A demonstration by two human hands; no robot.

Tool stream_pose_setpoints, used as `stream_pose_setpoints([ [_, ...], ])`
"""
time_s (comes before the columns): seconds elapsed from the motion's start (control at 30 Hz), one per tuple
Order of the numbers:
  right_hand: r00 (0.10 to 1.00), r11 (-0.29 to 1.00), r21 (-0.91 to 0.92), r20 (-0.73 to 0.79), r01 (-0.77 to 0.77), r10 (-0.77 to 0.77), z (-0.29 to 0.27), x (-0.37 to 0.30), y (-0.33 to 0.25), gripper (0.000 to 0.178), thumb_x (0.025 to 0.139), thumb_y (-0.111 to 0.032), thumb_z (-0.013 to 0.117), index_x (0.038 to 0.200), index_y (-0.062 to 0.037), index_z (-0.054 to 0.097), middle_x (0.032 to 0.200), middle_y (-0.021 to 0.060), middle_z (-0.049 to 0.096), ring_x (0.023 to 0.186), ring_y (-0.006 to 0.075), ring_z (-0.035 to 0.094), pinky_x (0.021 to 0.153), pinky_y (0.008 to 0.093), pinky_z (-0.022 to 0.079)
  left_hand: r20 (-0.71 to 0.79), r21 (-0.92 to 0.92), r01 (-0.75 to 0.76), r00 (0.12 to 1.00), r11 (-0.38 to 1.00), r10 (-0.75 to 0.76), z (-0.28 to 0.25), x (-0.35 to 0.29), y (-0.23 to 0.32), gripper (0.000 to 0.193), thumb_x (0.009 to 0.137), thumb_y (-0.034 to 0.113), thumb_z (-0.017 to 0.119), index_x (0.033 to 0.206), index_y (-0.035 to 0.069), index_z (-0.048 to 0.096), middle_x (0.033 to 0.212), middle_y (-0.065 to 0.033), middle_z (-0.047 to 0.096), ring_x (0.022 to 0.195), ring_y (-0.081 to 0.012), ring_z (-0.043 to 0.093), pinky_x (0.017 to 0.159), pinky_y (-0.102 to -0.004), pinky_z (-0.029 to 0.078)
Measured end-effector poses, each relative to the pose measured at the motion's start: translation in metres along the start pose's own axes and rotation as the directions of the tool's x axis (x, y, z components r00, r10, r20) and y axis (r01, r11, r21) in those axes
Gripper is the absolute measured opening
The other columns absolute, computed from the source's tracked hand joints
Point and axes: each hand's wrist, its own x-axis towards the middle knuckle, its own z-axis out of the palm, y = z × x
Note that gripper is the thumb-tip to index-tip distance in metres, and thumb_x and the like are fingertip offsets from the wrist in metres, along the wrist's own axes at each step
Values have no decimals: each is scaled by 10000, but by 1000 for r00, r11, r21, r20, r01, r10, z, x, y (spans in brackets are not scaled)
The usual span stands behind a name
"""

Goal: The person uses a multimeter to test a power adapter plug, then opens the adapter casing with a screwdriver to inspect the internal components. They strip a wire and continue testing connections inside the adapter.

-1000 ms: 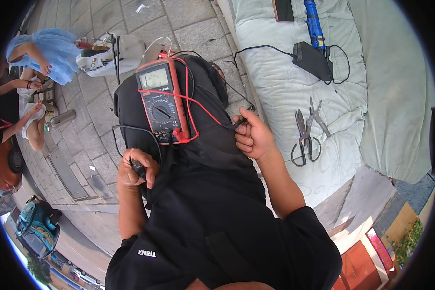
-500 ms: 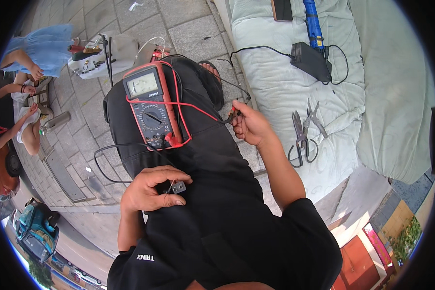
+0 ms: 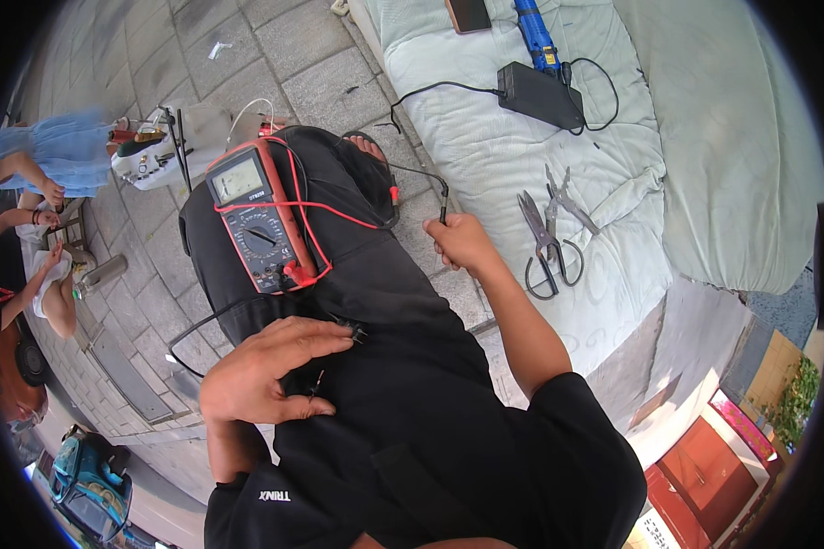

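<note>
Paving (image 3: 311, 82) wide to the left, quilt (image 3: 613, 101) along the right; both shifted left in view since the last frame. Quilt's near edge running down past the right hand (image 3: 462, 245). Room over quilt between that hand and the scissors; broader room over paving left of the trousers (image 3: 375, 274).

Right hand across the quilt edge, fingers curled shut round a black cable end, cable rising from it. Left hand (image 3: 270, 371) low over the shirt front, thumb and fingers now spread well apart; half a second earlier, pinched on a black connector.

Meter (image 3: 261, 235) face up on the trousers, ahead of the left hand, dial and screen showing. On the quilt, far to near: blue tool (image 3: 536, 37), black box (image 3: 540, 96), pliers (image 3: 572, 203) just beside scissors (image 3: 542, 240).

Red lead (image 3: 330, 209) across the meter, far end now at the trousers' right edge, apart from the right hand; earlier, in its fingertips.

Smallest: black cable end (image 3: 443, 212); dark piece (image 3: 355, 332) at left fingertips, cannot tell whether gripped.
</note>
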Motion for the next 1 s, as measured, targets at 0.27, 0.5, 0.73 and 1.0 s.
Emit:
stream_pose_setpoints([
  [0.27, 954, 864, -474, -139, 171, -265, -6, -19, 8, 530, 975, -409, 689, 1214, 63, 734, 1153, 295, 749, 1179, 454, 691, 1022, 467, 536, 48, -173, -277, 956, 945, 289, -21, 28, 5, 745, 780, 274, 974, 1384, -37, 669, 1364, -214, 689, 1221, -374, 682, 1028, -435, 516],
  [0.5, 898, 817, -490, -139, 305, -418, -19, -60, 0, 512, 990, -416, 667, 1287, -1, 714, 1005, 228, 778, 993, 396, 744, 892, 462, 563, -387, 145, -453, 792, 880, 471, 0, 62, 46, 395, 820, 238, 911, 1096, -4, 767, 782, -90, 751, 622, -200, 698, 561, -315, 484],
  [0.73, 875, 851, -488, -308, 192, -374, -53, -101, -5, 460, 991, -415, 660, 1239, -35, 740, 923, 172, 776, 914, 366, 746, 834, 448, 561, -126, 545, -568, 672, 616, 730, 8, 94, 120, 238, 890, 149, 805, 1121, 127, 751, 793, -25, 699, 569, -145, 624, 476, -268, 411],
  [1.0, 797, 855, -510, -475, 97, -374, -117, -86, -19, 465, 982, -386, 672, 1264, -21, 728, 938, 131, 779, 909, 310, 750, 852, 419, 562, -36, 614, -526, 727, 589, 686, 10, 91, 130, 313, 837, 133, 790, 1146, 167, 762, 757, 8, 641, 540, -123, 562, 473, -262, 387],
])
